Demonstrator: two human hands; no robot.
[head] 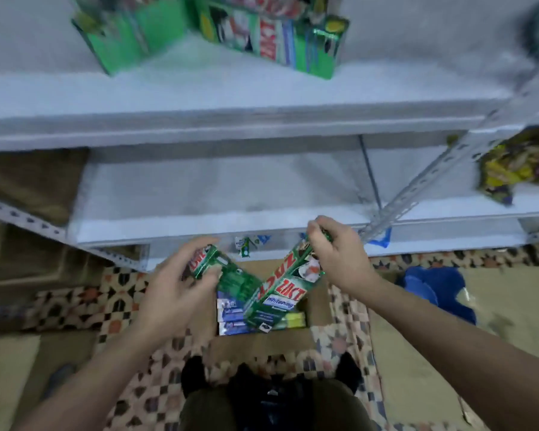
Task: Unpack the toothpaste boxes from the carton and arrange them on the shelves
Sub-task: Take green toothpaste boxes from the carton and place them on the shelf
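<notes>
- Left hand (181, 287) grips one green toothpaste box (227, 272) above the carton (319, 301).
- Right hand (339, 253) pinches a second green box (280, 293) by its top end.
- Two green boxes stand on the upper shelf (262, 94).

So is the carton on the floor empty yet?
Not empty: blue toothpaste boxes and a yellow one still lie inside the carton.

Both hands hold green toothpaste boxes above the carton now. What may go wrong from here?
The right hand pinches its green box only at the top end, so the box may swing or slip back into the carton. The boxes on the upper shelf already lean; adding more beside them may knock them over.
</notes>
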